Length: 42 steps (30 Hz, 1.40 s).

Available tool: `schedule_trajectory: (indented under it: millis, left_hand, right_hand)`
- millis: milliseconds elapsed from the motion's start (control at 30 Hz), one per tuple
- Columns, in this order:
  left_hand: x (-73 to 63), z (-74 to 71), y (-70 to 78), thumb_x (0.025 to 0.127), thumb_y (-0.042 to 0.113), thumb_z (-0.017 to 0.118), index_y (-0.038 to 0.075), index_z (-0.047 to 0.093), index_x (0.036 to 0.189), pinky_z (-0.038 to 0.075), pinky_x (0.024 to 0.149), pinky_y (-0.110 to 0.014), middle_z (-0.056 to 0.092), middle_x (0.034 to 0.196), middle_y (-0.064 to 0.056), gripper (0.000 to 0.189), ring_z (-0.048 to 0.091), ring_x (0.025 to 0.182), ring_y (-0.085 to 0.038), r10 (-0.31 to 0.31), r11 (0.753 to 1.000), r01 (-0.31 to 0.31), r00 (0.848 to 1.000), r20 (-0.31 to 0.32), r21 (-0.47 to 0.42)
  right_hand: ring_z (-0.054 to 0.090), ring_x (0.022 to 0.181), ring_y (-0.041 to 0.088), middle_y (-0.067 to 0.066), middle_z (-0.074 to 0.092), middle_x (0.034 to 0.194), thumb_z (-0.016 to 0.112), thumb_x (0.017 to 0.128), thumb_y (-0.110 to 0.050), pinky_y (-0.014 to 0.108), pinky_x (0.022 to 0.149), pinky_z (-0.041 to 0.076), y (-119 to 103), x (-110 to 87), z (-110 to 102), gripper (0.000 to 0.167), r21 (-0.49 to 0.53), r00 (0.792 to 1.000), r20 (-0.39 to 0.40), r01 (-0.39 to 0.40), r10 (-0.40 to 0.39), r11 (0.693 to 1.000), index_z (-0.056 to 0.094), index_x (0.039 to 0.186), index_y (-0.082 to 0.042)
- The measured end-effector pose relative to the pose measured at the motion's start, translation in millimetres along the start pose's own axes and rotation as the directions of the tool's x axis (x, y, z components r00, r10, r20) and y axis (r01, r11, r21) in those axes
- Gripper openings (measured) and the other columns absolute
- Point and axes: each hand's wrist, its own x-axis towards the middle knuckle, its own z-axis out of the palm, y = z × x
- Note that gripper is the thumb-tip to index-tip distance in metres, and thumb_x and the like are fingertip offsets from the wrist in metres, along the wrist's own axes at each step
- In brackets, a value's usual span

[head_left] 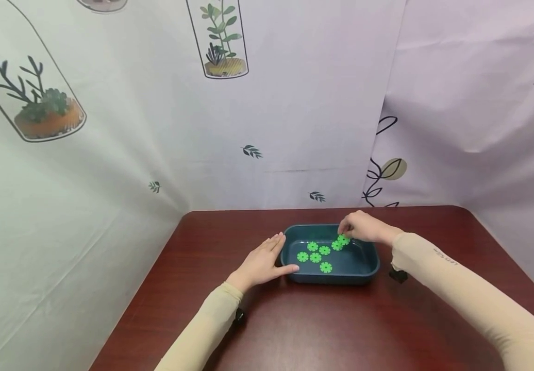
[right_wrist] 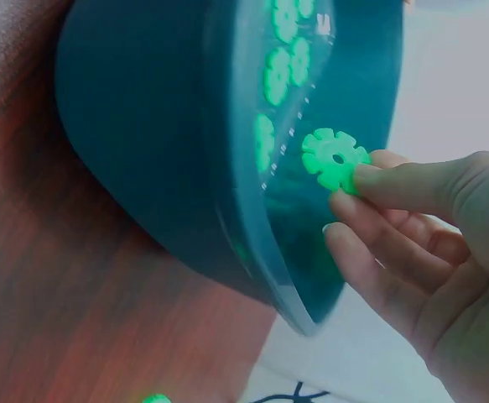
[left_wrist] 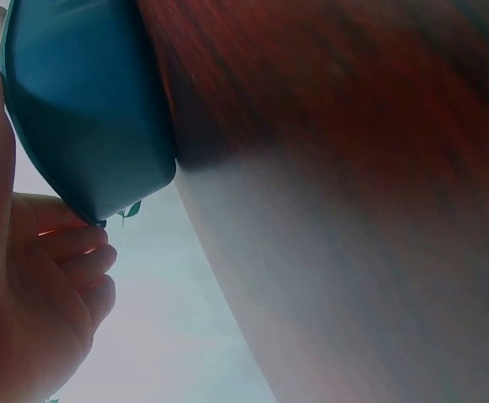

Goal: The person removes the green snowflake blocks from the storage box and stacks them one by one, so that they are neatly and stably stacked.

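A person sits or stands at a glossy reddish-brown table (head_left: 332, 330), cream sleeves (head_left: 471, 293) reaching forward to a dark teal rectangular basin (head_left: 332, 280) with rounded corners, near the far edge. The right hand (head_left: 365, 226) is over the basin's far side, right of its middle, pinching a bright green snowflake-shaped disc (right_wrist: 319, 151) between thumb and fingertips; the other fingers are loosely bent. The disc has a notched rim and a hole at its centre; the right wrist view shows it just inside the basin's walls, beyond the thumb tip. Six more green discs (head_left: 302, 256) lie flat on the basin's floor, mostly in its left half, between the two hands; one of them sits just beside the pinched disc as seen from the head. The left hand (head_left: 259, 265) is spread at the basin's left end, fingers nearly straight along the rim and thumb stretched over the near left corner, touching the basin but no disc. A black device (head_left: 398, 275) hangs under the right wrist. Behind, a pale cloth (head_left: 295, 113) printed with potted plants and leaf sprigs covers the wall.
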Motion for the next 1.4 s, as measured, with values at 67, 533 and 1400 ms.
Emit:
schedule_trajectory:
  millis: [67,533,1400]
  left_hand:
    - [0.2,0.8,-0.5,0.090,0.076,0.050,0.004,0.029,0.158,0.021,0.121,-0.035,0.028,0.164,-0.011,0.102,0.023,0.152,-0.020,-0.002,1.000,0.002,1.000,0.002,0.009]
    - [2.5,1.0,-1.2,0.089,0.077,0.050,0.005,0.028,0.159,0.022,0.121,-0.036,0.027,0.164,-0.011,0.103,0.023,0.152,-0.020,-0.008,1.000,0.008,1.000,-0.002,-0.006]
    - [2.8,0.3,-1.6,0.090,0.076,0.050,0.004,0.028,0.159,0.023,0.121,-0.036,0.027,0.164,-0.011,0.102,0.023,0.152,-0.020,-0.006,1.000,0.006,1.000,0.012,0.003]
  right_hand:
    - [0.067,0.084,0.015,0.006,0.074,0.100,0.068,0.092,0.001,0.038,0.075,0.058,1.4,-2.4,-4.2,0.017,-0.002,1.000,-0.016,-0.006,0.006,1.000,0.077,0.106,0.000]
    - [0.070,0.089,0.024,0.011,0.074,0.100,0.068,0.094,-0.002,0.044,0.076,0.058,19.9,-24.7,-39.6,0.016,0.027,0.983,-0.141,-0.113,0.116,0.993,0.076,0.108,0.000]
    - [0.070,0.103,0.042,0.030,0.065,0.121,0.065,0.100,-0.019,0.060,0.098,0.048,93.2,-82.4,-27.4,0.040,0.371,0.885,-0.219,-0.314,0.411,0.874,0.063,0.127,0.011]
